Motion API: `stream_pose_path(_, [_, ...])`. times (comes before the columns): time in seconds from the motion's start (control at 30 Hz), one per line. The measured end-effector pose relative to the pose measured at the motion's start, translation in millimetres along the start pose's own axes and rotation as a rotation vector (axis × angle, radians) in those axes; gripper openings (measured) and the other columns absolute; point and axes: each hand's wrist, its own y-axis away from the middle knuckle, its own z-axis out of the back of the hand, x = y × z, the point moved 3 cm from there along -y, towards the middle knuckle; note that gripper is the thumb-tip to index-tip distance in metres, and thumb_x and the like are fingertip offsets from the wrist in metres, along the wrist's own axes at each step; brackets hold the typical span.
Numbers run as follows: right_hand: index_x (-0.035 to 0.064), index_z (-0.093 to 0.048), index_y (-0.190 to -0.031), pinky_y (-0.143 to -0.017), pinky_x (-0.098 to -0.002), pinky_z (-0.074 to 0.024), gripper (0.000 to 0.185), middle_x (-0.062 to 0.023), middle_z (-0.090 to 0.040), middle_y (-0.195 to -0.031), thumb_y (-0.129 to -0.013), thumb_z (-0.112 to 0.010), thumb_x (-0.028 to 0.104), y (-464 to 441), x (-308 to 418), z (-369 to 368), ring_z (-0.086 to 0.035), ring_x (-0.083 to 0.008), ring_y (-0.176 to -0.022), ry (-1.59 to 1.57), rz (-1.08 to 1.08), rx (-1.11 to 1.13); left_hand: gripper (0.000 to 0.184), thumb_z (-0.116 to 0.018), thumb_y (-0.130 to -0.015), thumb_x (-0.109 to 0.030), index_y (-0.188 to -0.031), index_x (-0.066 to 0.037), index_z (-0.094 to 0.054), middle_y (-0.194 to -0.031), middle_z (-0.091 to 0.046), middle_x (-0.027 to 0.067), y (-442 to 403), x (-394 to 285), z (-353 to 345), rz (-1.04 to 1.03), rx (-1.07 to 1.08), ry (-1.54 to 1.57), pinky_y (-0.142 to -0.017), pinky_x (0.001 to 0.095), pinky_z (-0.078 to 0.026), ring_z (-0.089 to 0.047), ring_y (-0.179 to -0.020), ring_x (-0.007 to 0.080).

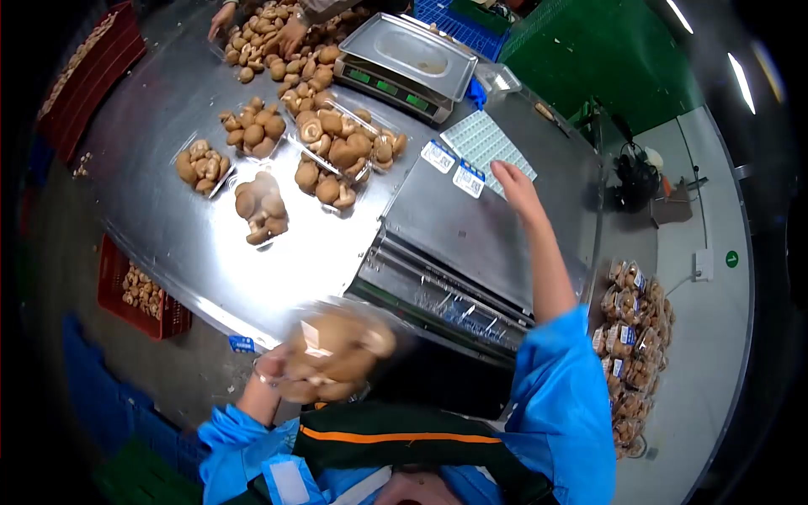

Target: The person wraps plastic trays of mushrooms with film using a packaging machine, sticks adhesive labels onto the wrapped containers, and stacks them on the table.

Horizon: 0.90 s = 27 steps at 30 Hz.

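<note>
My left hand (272,364) grips a film-wrapped tray of brown mushrooms (337,358) with a white label on top, close to my body; motion blurs it. My right hand (517,187) is stretched over the pale label sheet (488,139), fingers extended and seen edge-on. Just left of its fingertips lie two blue-and-white labels, a nearer label (469,178) and a farther label (438,156). Beneath them is the flat top of a metal wrapping machine (454,231). Several trays of mushrooms (261,206) stand on the steel table to the left.
A weighing scale (410,63) stands at the back beside a heap of loose mushrooms (252,38), where another person's hands (290,35) work. Packed mushrooms (627,353) are stacked at right. Red crates (143,295) sit below the table's left edge.
</note>
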Motion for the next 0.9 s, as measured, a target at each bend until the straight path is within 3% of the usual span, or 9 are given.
stream_pose_path(0.07, [0.0059, -0.061, -0.099, -0.082, -0.0325, -0.0401, 0.042, -0.0054, -0.063, -0.087, -0.082, -0.056, 0.045, -63, -63, -2, -0.056, -0.0164, -0.088, 0.168, -0.547, 0.187, 0.102, -0.058, -0.064, -0.063, -0.136, -0.001, -0.02, -0.135, -0.032, 0.0186, 2, -16, 0, -0.355, -0.079, 0.058, -0.1, 0.0404, -0.033, -0.037, -0.122, 0.0306])
stream_pose_path(0.17, [0.0104, -0.061, -0.091, -0.08, -0.0346, -0.0396, 0.032, -0.0028, -0.063, -0.083, -0.079, -0.063, 0.04, -73, -73, -13, -0.055, -0.0146, -0.082, -0.218, -0.788, 0.274, 0.105, -0.049, -0.063, -0.072, -0.137, -0.004, -0.02, -0.137, -0.03, 0.0178, -3, -41, -13, -0.674, -0.13, -0.016, -0.101, 0.0445, -0.031, -0.035, -0.124, 0.0321])
stream_pose_path(0.3, [0.0111, -0.06, -0.081, -0.085, -0.0389, -0.0398, 0.015, 0.0001, -0.061, -0.077, -0.075, -0.069, 0.022, -54, -51, -6, -0.056, -0.0147, -0.08, -0.45, -0.543, 0.167, 0.101, -0.043, -0.067, -0.077, -0.136, -0.006, -0.022, -0.136, -0.029, 0.0181, -25, -54, -40, -0.754, -0.202, -0.024, -0.101, 0.0489, -0.031, -0.036, -0.122, 0.0343])
stream_pose_path(0.4, [0.0093, -0.059, -0.08, -0.09, -0.0412, -0.0385, 0.008, -0.0006, -0.06, -0.077, -0.074, -0.065, 0.011, 15, 25, -13, -0.057, -0.0157, -0.083, 0.806, 0.757, -0.18, 0.091, -0.039, -0.076, -0.071, -0.136, -0.005, -0.022, -0.137, -0.028, 0.0192, -39, -50, -44, -0.648, -0.27, 0.151, -0.102, 0.0506, -0.029, -0.033, -0.124, 0.0367])
stream_pose_path(0.5, [0.0041, -0.057, -0.077, -0.091, -0.0433, -0.038, 0.011, -0.0078, -0.058, -0.077, -0.069, -0.06, -0.002, 107, 109, 0, -0.058, -0.0223, -0.085, 0.388, 0.907, -0.322, 0.088, -0.034, -0.079, -0.069, -0.135, -0.003, -0.023, -0.136, -0.03, 0.0203, -60, -43, -60, -0.573, -0.244, 0.112, -0.101, 0.0523, -0.029, -0.034, -0.123, 0.0371])
stream_pose_path(0.6, [0.0006, -0.054, -0.079, -0.081, -0.0339, -0.047, 0.015, -0.0094, -0.057, -0.078, -0.069, -0.061, -0.007, 176, 165, 36, -0.059, -0.0199, -0.079, -0.625, 0.525, -0.198, 0.077, -0.028, -0.084, -0.064, -0.136, -0.007, -0.022, -0.136, -0.03, 0.0184, -71, -28, -75, -0.423, -0.161, 0.231, -0.099, 0.0516, -0.034, -0.037, -0.122, 0.0363])
stream_pose_path(0.7, [-0.0001, -0.053, -0.088, -0.072, -0.0278, -0.0489, 0.018, -0.0093, -0.058, -0.086, -0.074, -0.062, -0.005, 221, 180, 31, -0.059, -0.0172, -0.079, -0.77, 0.378, 0.531, 0.071, -0.027, -0.088, -0.059, -0.137, -0.008, -0.021, -0.137, -0.029, 0.0179, -78, -10, -94, -0.363, -0.071, 0.249, -0.1, 0.0519, -0.031, -0.034, -0.124, 0.0345])
stream_pose_path(0.8, [0.0024, -0.053, -0.093, -0.062, -0.0182, -0.0438, 0.031, -0.0016, -0.057, -0.082, -0.069, -0.072, 0.004, 237, 170, -9, -0.052, -0.0039, -0.073, -0.602, -0.003, 0.511, 0.07, -0.026, -0.088, -0.058, -0.136, -0.008, -0.023, -0.131, -0.039, 0.0156, -77, 20, -107, -0.236, 0.068, 0.239, -0.099, 0.0458, -0.036, -0.044, -0.117, 0.031])
stream_pose_path(0.9, [0.0013, -0.051, -0.1, -0.063, -0.0192, -0.0439, 0.038, -0.0044, -0.054, -0.095, -0.069, -0.072, 0.003, 248, 124, -24, -0.052, -0.0072, -0.081, -0.486, 0.156, 0.145, 0.062, -0.029, -0.091, -0.052, -0.133, -0.006, -0.028, -0.128, -0.043, 0.0147, -71, 50, -116, -0.255, -0.059, 0.105, -0.096, 0.0419, -0.041, -0.046, -0.116, 0.0273])
